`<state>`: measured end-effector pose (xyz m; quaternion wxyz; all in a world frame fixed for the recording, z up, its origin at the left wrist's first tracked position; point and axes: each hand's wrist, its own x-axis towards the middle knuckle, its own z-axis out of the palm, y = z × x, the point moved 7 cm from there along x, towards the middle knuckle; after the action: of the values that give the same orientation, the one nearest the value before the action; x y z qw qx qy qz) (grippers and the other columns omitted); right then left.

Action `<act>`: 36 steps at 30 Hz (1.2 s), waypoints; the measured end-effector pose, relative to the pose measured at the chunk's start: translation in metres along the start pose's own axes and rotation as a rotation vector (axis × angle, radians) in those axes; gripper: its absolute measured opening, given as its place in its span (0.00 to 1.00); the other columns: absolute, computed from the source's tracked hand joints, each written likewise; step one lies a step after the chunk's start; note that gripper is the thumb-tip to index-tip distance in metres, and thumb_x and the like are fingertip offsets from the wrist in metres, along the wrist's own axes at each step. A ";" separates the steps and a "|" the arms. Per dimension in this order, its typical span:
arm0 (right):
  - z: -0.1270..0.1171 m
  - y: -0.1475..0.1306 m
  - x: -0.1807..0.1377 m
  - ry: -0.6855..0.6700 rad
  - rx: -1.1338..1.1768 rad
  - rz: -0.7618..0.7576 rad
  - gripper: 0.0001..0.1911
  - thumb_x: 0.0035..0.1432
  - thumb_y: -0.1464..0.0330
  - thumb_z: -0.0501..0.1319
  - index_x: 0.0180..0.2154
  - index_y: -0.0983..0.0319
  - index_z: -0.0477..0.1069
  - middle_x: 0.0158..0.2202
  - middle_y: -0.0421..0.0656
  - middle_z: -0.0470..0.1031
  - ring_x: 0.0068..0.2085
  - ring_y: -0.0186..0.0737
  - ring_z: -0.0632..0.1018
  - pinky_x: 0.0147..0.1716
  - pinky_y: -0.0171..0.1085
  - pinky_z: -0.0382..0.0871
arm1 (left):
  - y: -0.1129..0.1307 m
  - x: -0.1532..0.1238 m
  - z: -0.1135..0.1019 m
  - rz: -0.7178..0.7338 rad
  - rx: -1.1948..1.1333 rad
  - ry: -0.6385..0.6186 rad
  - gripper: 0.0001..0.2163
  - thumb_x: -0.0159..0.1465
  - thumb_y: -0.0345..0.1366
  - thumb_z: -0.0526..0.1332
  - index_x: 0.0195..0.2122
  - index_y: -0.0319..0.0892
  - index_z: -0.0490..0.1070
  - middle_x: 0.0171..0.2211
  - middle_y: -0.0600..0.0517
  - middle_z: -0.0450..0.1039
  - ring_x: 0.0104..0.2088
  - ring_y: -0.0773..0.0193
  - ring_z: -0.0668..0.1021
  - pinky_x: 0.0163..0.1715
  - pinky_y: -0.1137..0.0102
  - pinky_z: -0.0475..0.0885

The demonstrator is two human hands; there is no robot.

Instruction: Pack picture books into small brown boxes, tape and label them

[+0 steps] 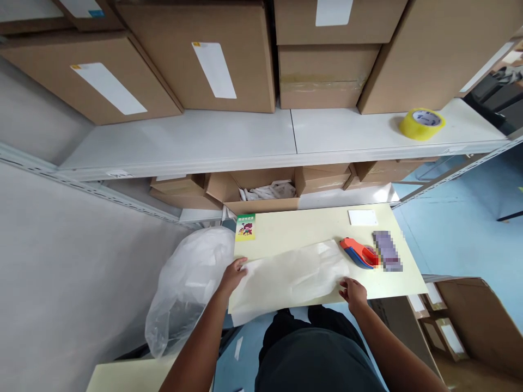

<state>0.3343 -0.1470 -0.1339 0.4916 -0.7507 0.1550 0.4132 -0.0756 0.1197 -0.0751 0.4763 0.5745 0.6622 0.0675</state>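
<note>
A thin, whitish, slightly creased sheet (290,277) lies across the front of the pale yellow table (286,234), its near left corner hanging over the edge. My left hand (234,275) pinches the sheet's left edge between thumb and fingers. At the right end, my right hand (353,293) has its fingers curled together on the sheet's near corner. Just beyond that hand sits a red and blue tape dispenser (359,253), with a blurred purple-grey rectangular item (387,251) to its right. A small green and yellow booklet (245,227) lies at the far left corner.
A white card (363,218) lies at the table's back right. Behind stands a shelf (245,136) with cardboard boxes and a yellow tape roll (422,124). Left of the table is a clear plastic bag (192,277); an open carton (474,321) stands at lower right.
</note>
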 end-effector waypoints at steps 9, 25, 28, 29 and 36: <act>-0.016 0.000 -0.004 0.000 -0.273 -0.133 0.13 0.45 0.60 0.70 0.30 0.63 0.75 0.24 0.43 0.80 0.16 0.33 0.70 0.24 0.39 0.74 | 0.047 0.071 -0.029 0.008 0.244 0.339 0.25 0.61 0.38 0.61 0.60 0.37 0.67 0.61 0.34 0.68 0.63 0.45 0.69 0.61 0.59 0.64; -0.011 -0.020 -0.008 -0.111 -0.439 -0.225 0.15 0.46 0.58 0.70 0.33 0.62 0.77 0.22 0.40 0.78 0.16 0.35 0.70 0.21 0.37 0.66 | 0.060 0.090 -0.074 -0.113 0.156 0.436 0.19 0.67 0.48 0.56 0.54 0.43 0.68 0.49 0.40 0.79 0.48 0.46 0.82 0.43 0.59 0.75; -0.024 -0.033 -0.001 -0.011 -0.535 -0.261 0.13 0.47 0.60 0.69 0.33 0.60 0.77 0.21 0.39 0.77 0.17 0.37 0.72 0.23 0.38 0.66 | 0.066 0.053 -0.044 0.014 -0.164 0.382 0.20 0.67 0.50 0.56 0.54 0.43 0.65 0.48 0.43 0.78 0.41 0.55 0.84 0.36 0.66 0.79; -0.028 -0.037 0.000 0.023 -0.552 -0.281 0.12 0.47 0.60 0.68 0.33 0.59 0.77 0.21 0.39 0.77 0.19 0.38 0.73 0.25 0.38 0.66 | 0.068 0.038 -0.026 0.064 -0.292 0.336 0.21 0.66 0.50 0.57 0.54 0.42 0.65 0.48 0.43 0.78 0.41 0.56 0.83 0.34 0.67 0.79; -0.016 -0.062 0.001 0.057 -0.733 -0.442 0.15 0.55 0.59 0.63 0.42 0.59 0.79 0.43 0.48 0.84 0.46 0.50 0.82 0.48 0.43 0.73 | 0.076 -0.051 0.152 0.034 -0.616 -0.028 0.28 0.58 0.58 0.65 0.47 0.39 0.67 0.43 0.41 0.80 0.39 0.57 0.83 0.31 0.69 0.78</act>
<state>0.3819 -0.1316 -0.0941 0.2645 -0.9021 -0.1531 0.3047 0.0793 0.0332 -0.0796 0.6358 0.4151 0.5942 0.2652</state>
